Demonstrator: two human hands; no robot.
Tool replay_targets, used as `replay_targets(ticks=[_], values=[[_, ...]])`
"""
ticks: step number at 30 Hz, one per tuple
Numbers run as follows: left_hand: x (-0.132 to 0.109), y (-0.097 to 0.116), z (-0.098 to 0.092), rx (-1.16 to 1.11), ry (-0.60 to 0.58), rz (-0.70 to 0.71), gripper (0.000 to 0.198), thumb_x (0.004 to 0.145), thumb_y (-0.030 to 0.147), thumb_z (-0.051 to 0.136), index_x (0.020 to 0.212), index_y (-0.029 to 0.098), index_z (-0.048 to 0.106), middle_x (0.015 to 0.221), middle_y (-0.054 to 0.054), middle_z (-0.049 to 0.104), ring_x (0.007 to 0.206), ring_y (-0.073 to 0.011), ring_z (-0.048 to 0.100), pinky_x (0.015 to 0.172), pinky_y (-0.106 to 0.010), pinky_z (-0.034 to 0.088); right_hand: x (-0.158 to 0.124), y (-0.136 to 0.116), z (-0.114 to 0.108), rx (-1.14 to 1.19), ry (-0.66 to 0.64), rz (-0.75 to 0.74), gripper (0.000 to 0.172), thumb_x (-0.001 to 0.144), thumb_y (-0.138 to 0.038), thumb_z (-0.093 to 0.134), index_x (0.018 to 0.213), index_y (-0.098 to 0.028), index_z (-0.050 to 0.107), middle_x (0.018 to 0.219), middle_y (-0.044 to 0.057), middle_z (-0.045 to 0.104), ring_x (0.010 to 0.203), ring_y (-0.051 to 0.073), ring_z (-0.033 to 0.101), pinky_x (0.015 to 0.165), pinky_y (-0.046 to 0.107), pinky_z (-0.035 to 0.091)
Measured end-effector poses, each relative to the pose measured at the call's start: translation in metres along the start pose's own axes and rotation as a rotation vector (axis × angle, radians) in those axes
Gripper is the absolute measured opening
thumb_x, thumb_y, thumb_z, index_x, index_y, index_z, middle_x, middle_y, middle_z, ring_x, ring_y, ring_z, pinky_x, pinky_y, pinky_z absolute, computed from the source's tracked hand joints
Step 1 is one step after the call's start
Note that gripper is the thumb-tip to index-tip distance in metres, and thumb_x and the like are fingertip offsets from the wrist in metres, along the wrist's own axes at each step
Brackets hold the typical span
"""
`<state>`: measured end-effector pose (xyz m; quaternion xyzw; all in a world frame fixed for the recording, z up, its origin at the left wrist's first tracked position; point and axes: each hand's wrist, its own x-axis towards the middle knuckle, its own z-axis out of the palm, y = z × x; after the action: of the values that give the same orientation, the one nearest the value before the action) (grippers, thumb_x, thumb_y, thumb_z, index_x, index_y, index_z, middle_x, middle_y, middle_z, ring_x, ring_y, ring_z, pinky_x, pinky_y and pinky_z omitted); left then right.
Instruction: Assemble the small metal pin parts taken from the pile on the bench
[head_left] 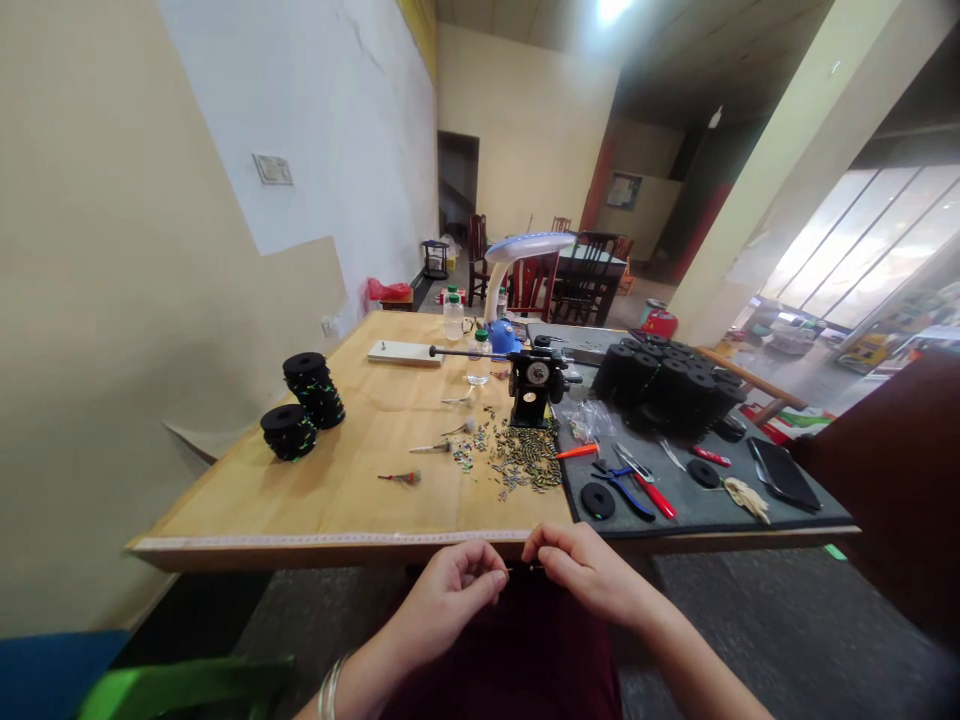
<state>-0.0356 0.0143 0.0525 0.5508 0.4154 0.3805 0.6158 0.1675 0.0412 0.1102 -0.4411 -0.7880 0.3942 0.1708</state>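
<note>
My left hand (466, 588) is closed in a pinch just past the table's front edge, over my lap. Close beside it, my right hand (574, 562) pinches too, fingertips facing the left ones. A tiny thin piece shows between the fingertips, too small to name. Beyond them on the table lies a spread of small yellow-and-black pieces (529, 455), with tiny coloured beads (466, 455) to its left. A black hand-winding machine (532, 385) with a dial and a long rod stands behind the pieces. Several slim bundles, one a red-tipped bundle (401, 478), lie to the left.
Black foam spools (309, 388) stand stacked at left; many more black spools (660, 385) sit at right. The grey mat (712, 500) bears blue-handled pliers (626, 492), red-handled scissors (651, 488), an orange tool (577, 451) and a phone (784, 472). A desk lamp (499, 280) and bottles stand behind.
</note>
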Motion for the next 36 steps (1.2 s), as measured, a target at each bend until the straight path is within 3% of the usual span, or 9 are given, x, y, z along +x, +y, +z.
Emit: replay_targets(ticks=[5, 24, 32, 36], values=[[0.001, 0.003, 0.002, -0.001, 0.0, -0.011, 0.028, 0.076, 0.042, 0.064, 0.073, 0.014, 0.057, 0.061, 0.003, 0.051, 0.056, -0.0096, 0.042, 0.052, -0.021, 0.032, 0.0, 0.006, 0.007, -0.059, 0.028, 0.002, 0.019, 0.071, -0.009, 0.047, 0.076, -0.016, 0.064, 0.058, -0.005, 0.052, 0.054, 0.01, 0.043, 0.052, 0.019, 0.031], [0.0, 0.01, 0.003, -0.088, 0.013, -0.063, 0.041, 0.07, 0.053, 0.067, 0.072, 0.015, 0.053, 0.054, 0.006, 0.047, 0.043, -0.0044, 0.031, 0.042, -0.019, 0.022, -0.002, 0.02, 0.01, -0.081, 0.153, -0.044, 0.016, 0.067, -0.005, 0.045, 0.066, -0.017, 0.056, 0.056, -0.006, 0.05, 0.054, 0.01, 0.044, 0.053, 0.018, 0.032], [-0.001, 0.013, 0.004, -0.07, -0.022, -0.068, 0.039, 0.072, 0.052, 0.067, 0.072, 0.015, 0.053, 0.055, 0.005, 0.048, 0.043, -0.0048, 0.033, 0.042, -0.02, 0.023, -0.005, 0.018, 0.004, 0.023, 0.041, -0.047, 0.023, 0.079, -0.009, 0.043, 0.083, -0.017, 0.064, 0.063, -0.003, 0.062, 0.059, 0.012, 0.054, 0.06, 0.02, 0.039], [-0.003, 0.017, 0.006, -0.04, -0.011, -0.074, 0.039, 0.071, 0.052, 0.067, 0.07, 0.015, 0.053, 0.054, 0.005, 0.046, 0.045, -0.0057, 0.035, 0.043, -0.02, 0.025, -0.004, 0.015, 0.005, 0.032, 0.018, -0.104, 0.022, 0.088, -0.018, 0.044, 0.089, -0.018, 0.066, 0.082, 0.002, 0.069, 0.077, 0.016, 0.06, 0.073, 0.025, 0.043]])
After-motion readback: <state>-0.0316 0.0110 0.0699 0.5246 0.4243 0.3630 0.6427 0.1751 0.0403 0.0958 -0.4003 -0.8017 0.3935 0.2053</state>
